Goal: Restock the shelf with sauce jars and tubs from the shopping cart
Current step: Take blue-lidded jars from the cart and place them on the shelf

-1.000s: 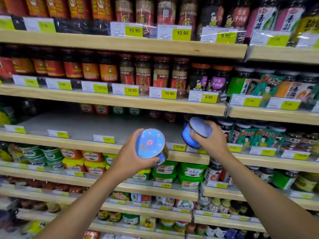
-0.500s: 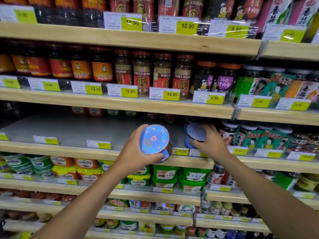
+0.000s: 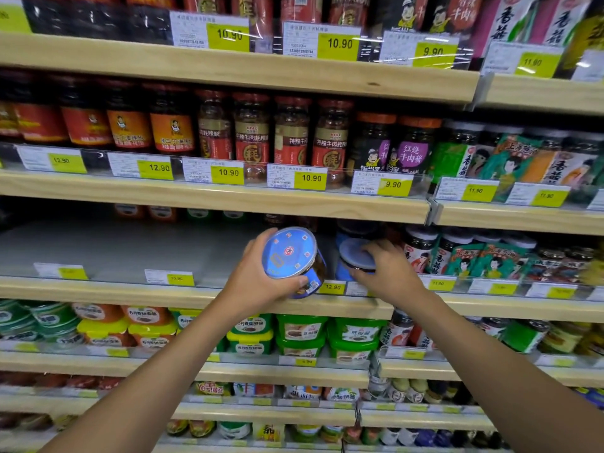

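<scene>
My left hand [image 3: 258,282] grips a blue-lidded sauce tub [image 3: 291,256], tilted with its lid facing me, just in front of the third shelf's edge. My right hand [image 3: 385,273] holds a second blue-lidded tub [image 3: 354,256], which sits on the grey shelf board [image 3: 130,250] behind the clear front rail, next to the green-labelled jars. Another blue tub [image 3: 356,228] stands behind it, partly hidden in shadow.
The grey shelf is bare to the left of the tubs, with a few jars [image 3: 163,212] far at the back. Green-labelled jars [image 3: 464,256] fill the right side. Red-labelled jars [image 3: 251,132] stand on the shelf above, green and yellow tubs [image 3: 300,335] below.
My right hand has pushed its tub from above the shelf edge in onto the shelf. My left hand has kept its tub near the shelf front, drifting slightly up and right.
</scene>
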